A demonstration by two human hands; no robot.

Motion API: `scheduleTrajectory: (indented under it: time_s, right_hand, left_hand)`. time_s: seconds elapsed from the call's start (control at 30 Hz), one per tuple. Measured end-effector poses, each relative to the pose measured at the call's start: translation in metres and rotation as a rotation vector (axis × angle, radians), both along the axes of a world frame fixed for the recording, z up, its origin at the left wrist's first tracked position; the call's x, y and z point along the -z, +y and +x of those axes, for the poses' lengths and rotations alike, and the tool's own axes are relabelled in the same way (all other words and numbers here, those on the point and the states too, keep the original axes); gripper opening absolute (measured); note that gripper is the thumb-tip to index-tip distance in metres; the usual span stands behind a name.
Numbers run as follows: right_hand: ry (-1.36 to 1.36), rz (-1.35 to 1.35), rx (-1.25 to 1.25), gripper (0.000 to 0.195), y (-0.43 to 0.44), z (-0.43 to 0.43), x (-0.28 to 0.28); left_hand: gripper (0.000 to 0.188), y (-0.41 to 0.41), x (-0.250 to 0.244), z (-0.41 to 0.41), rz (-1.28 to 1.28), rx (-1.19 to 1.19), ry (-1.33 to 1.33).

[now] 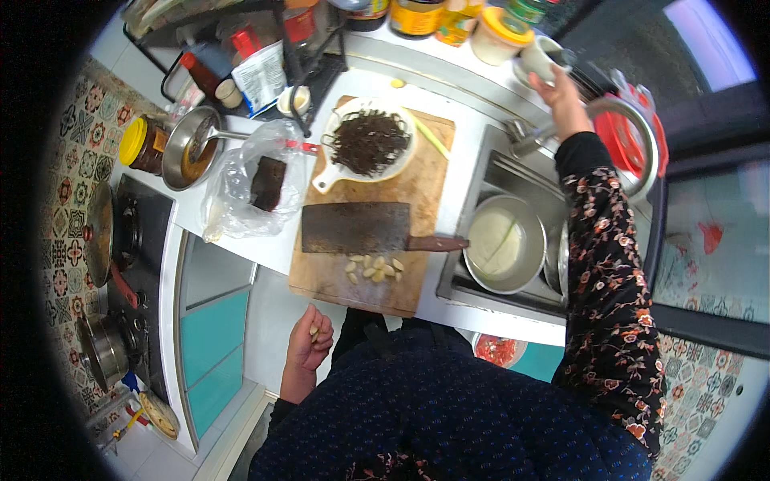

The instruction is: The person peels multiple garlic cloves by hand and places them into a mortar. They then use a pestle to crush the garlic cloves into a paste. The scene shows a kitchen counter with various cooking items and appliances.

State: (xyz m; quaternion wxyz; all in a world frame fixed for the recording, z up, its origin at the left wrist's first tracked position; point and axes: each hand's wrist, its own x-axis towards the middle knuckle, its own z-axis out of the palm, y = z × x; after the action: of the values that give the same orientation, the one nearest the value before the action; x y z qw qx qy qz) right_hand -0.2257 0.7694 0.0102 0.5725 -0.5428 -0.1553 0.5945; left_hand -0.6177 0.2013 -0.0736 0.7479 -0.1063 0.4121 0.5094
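Observation:
My left hand (310, 340) is curled below the cutting board's near edge, holding what looks like a garlic clove (314, 332). My right hand (559, 99) reaches to the back right and touches a light ceramic cup (539, 59) on the sill; its grip is partly hidden. A cleaver (356, 227) lies flat across the wooden cutting board (436, 180), its handle over the sink's edge. Several peeled garlic cloves (378, 268) sit just below the blade. Behind it, a white handled dish (329, 174) holds dark shreds (372, 141), with a green stalk (433, 135) alongside.
A metal pot (540, 258) with cloudy liquid stands in the sink (460, 276). Left are a plastic bag (225, 207) with a dark block (268, 183), a steel pan (174, 135) holding a ladle, and the stove (153, 240). Jars and bottles line the back.

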Motion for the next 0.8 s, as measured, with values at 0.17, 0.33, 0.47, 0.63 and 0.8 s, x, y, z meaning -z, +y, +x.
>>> scheduleTrajectory:
  time_s: [0.17, 0.33, 0.47, 0.63, 0.8]
  right_hand:
    - [-0.090, 0.074, 0.025, 0.044, 0.034, 0.004, 0.000]
    - [-0.166, -0.037, 0.074, 0.023, 0.046, 0.000, 0.002]
    - [-0.152, 0.028, 0.112, 0.029, 0.046, -0.006, 0.003]
    - [-0.064, 0.017, 0.117, 0.031, 0.038, 0.002, 0.007]
    - [0.055, 0.033, 0.159, 0.030, 0.002, 0.003, 0.017]
  left_hand:
    - [0.034, 0.009, 0.009, -0.049, -0.101, -0.068, 0.065]
    - [0.029, 0.020, 0.017, -0.053, -0.218, -0.076, 0.131]
    - [0.015, 0.027, 0.011, -0.032, -0.225, -0.050, 0.256]
    - [0.014, 0.025, -0.003, -0.015, -0.192, -0.006, 0.213]
    - [0.024, 0.029, -0.012, -0.010, -0.082, 0.101, 0.341]
